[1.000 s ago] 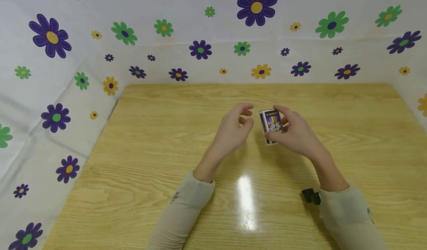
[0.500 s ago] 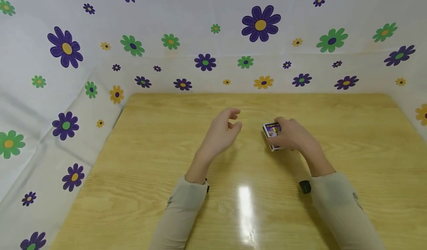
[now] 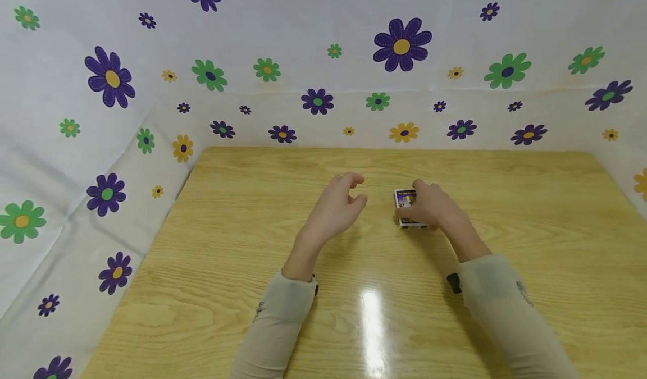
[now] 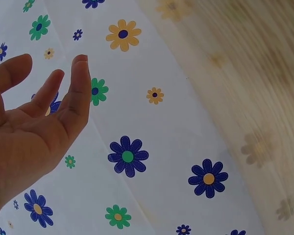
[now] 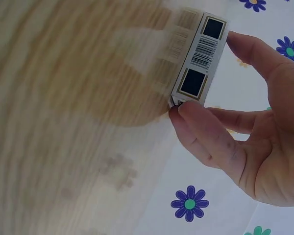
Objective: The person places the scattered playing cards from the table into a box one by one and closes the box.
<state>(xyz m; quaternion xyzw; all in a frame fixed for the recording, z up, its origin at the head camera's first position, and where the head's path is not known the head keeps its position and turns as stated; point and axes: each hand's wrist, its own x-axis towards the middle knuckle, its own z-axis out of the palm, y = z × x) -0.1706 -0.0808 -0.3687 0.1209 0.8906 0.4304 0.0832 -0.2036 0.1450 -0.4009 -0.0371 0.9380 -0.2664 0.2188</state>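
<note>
A small cardboard box (image 3: 405, 198) with a purple, trophy-printed front lies flat at the table surface, right of the middle. My right hand (image 3: 436, 206) grips it from the right and covers much of its front. In the right wrist view, thumb and fingers hold the box (image 5: 198, 61) across its ends, and a barcode shows on its side; its mirrored image meets its lower edge. My left hand (image 3: 335, 206) hovers to the left, apart from the box, fingers loosely bent with nothing in them. The left wrist view shows the same bare hand (image 4: 39, 117).
The wood-patterned table (image 3: 227, 244) is glossy, with a bright light reflection in front. A white flowered cloth (image 3: 283, 36) stands behind the table and along its sides. A black wrist strap (image 3: 454, 283) shows by the right sleeve.
My right hand has lowered the box from a tilted hold in the air to the table and straightened it. My left hand has drawn away to the left. The head view has tilted up.
</note>
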